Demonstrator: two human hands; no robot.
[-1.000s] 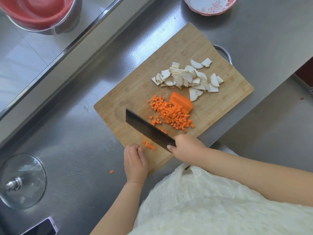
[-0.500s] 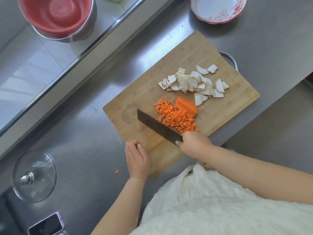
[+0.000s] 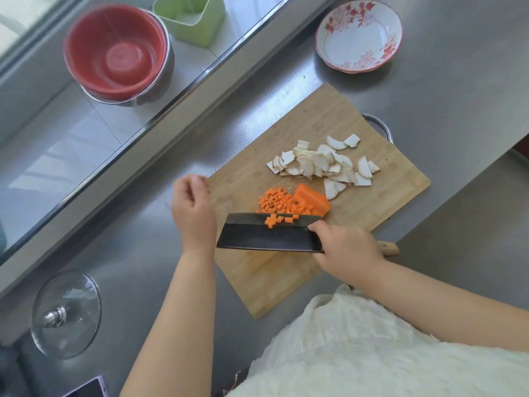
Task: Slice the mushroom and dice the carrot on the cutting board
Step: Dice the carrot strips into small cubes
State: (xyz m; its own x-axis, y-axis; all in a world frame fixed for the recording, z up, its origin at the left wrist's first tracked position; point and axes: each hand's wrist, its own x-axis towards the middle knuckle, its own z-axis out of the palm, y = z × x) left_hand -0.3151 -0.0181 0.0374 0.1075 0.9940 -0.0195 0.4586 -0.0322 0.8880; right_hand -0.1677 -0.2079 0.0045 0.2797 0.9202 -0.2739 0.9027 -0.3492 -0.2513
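Note:
A wooden cutting board point(image 3: 286, 276) lies on the steel counter. White mushroom slices point(image 3: 320, 164) are heaped at its far side. Nearer lie a pile of carrot dice point(image 3: 276, 203) and an uncut carrot chunk point(image 3: 313, 200). My right hand point(image 3: 346, 250) grips a dark cleaver point(image 3: 266, 237) by its handle, with the blade tilted nearly flat and several carrot dice on it. My left hand point(image 3: 193, 210) hovers at the board's left edge with loosely curled fingers, holding nothing.
A floral bowl point(image 3: 359, 38) stands beyond the board. A red bowl point(image 3: 114, 53) and a green container point(image 3: 190, 15) sit on the ledge at the far left. A glass lid point(image 3: 65, 313) and a phone point(image 3: 88, 388) lie near left. The counter drops off at the right.
The cleaver has turned from on edge to nearly flat, now carrying carrot dice. My left hand has risen from the board's near corner to its left edge.

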